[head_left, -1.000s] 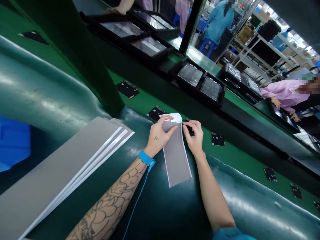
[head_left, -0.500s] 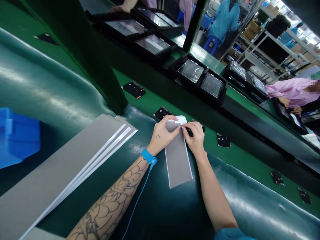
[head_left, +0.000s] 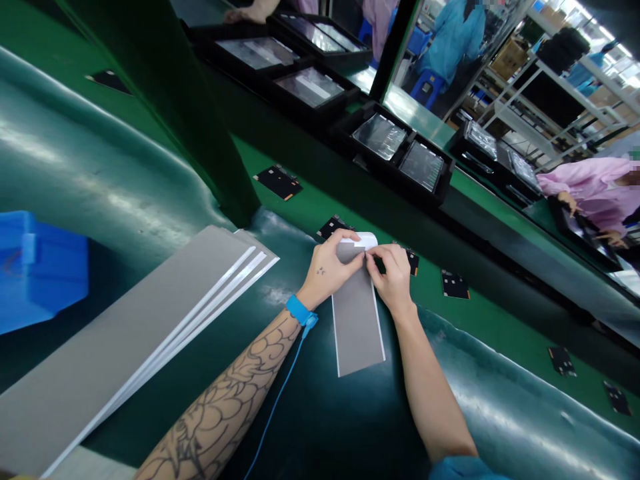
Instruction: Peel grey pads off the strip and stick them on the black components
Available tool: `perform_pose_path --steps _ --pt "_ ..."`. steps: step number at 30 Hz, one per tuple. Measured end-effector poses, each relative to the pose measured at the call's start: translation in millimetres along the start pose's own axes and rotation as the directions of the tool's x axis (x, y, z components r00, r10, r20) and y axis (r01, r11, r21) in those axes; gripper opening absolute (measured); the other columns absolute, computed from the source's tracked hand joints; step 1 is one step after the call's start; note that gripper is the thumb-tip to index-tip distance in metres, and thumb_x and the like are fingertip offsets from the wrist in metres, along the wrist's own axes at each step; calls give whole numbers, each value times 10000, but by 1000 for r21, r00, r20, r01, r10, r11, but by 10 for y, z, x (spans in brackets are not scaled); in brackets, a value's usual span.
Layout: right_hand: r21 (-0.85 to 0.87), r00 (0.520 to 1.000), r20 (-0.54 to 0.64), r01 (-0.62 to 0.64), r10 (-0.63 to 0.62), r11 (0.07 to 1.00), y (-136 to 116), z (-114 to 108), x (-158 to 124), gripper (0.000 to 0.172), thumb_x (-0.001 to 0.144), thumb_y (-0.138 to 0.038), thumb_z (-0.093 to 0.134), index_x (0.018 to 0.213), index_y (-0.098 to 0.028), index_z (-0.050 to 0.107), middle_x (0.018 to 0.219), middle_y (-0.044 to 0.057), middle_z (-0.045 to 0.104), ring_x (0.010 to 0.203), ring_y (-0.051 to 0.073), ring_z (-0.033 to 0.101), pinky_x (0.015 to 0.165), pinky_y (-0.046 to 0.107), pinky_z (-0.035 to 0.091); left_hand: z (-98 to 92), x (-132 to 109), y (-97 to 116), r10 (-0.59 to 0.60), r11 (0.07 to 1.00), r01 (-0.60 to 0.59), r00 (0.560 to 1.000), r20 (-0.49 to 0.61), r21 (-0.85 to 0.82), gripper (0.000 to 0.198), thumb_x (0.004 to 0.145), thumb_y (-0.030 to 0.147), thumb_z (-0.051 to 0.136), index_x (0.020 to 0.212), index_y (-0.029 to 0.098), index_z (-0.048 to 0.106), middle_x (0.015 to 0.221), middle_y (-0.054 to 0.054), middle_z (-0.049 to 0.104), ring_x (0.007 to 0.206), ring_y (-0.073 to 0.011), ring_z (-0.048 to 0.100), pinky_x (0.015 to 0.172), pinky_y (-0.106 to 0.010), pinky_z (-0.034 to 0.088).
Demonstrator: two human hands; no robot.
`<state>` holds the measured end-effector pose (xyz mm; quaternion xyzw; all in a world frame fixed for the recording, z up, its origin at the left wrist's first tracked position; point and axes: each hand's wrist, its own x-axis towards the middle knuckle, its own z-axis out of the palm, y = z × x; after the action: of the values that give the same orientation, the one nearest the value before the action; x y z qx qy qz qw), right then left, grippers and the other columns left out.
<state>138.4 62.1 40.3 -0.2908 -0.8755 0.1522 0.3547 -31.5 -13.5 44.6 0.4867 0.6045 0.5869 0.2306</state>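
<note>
A grey strip sheet [head_left: 357, 320] with white edges hangs towards me, its top end curled over to show a white underside. My left hand [head_left: 333, 263] grips the upper left of this sheet between thumb and fingers. At its upper right edge, my right hand [head_left: 393, 273] is closed in a pinch, fingertips almost touching my left thumb. What lies between the right fingertips is too small to make out. A blue wrist strap [head_left: 301, 311] with a cord is on my left wrist. Left of my hands lies a stack of longer grey sheets [head_left: 135, 320] with white edges.
Black circuit boards [head_left: 278, 182] lie along the green belt beyond my hands. Black trays [head_left: 425, 163] with film-covered panels stand behind it. A green post [head_left: 220, 147] rises at left, near a blue bin [head_left: 50, 267]. A co-worker in pink [head_left: 590, 180] handles a tray at right.
My hands keep nearly the same hold on the grey sheet. The circuit boards have shifted slightly right in view. The hands of the co-worker in pink have moved apart.
</note>
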Motion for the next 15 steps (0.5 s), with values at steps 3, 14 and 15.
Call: perform_pose_path --steps 3,14,15 --pt "72 998 -35 -58 60 996 -23 18 4 151 1093 -339 592 1021 -249 689 995 71 706 951 248 668 876 438 521 1 4 -14 2 1000 -2 1000 -3 23 223 916 245 764 1116 234 664 1159 -55 793 1082 -260 762 957 -391 593" --pt "206 837 79 -546 542 812 973 -877 -119 496 922 -687 732 979 -194 738 1176 89 642 1014 226 629 813 335 523 -20 6 -54 14 997 -17 999 45 72 277 926 242 735 1191 234 651 1232 -63 769 945 -236 731 855 -357 545" --pt "174 830 136 -558 541 812 1056 -924 -145 519 904 -708 740 962 -193 749 1204 97 641 1040 234 634 855 351 529 -19 6 -57 15 997 -19 998 53 75 283 929 242 728 1201 235 649 1252 -68 765 948 -240 728 857 -364 541"
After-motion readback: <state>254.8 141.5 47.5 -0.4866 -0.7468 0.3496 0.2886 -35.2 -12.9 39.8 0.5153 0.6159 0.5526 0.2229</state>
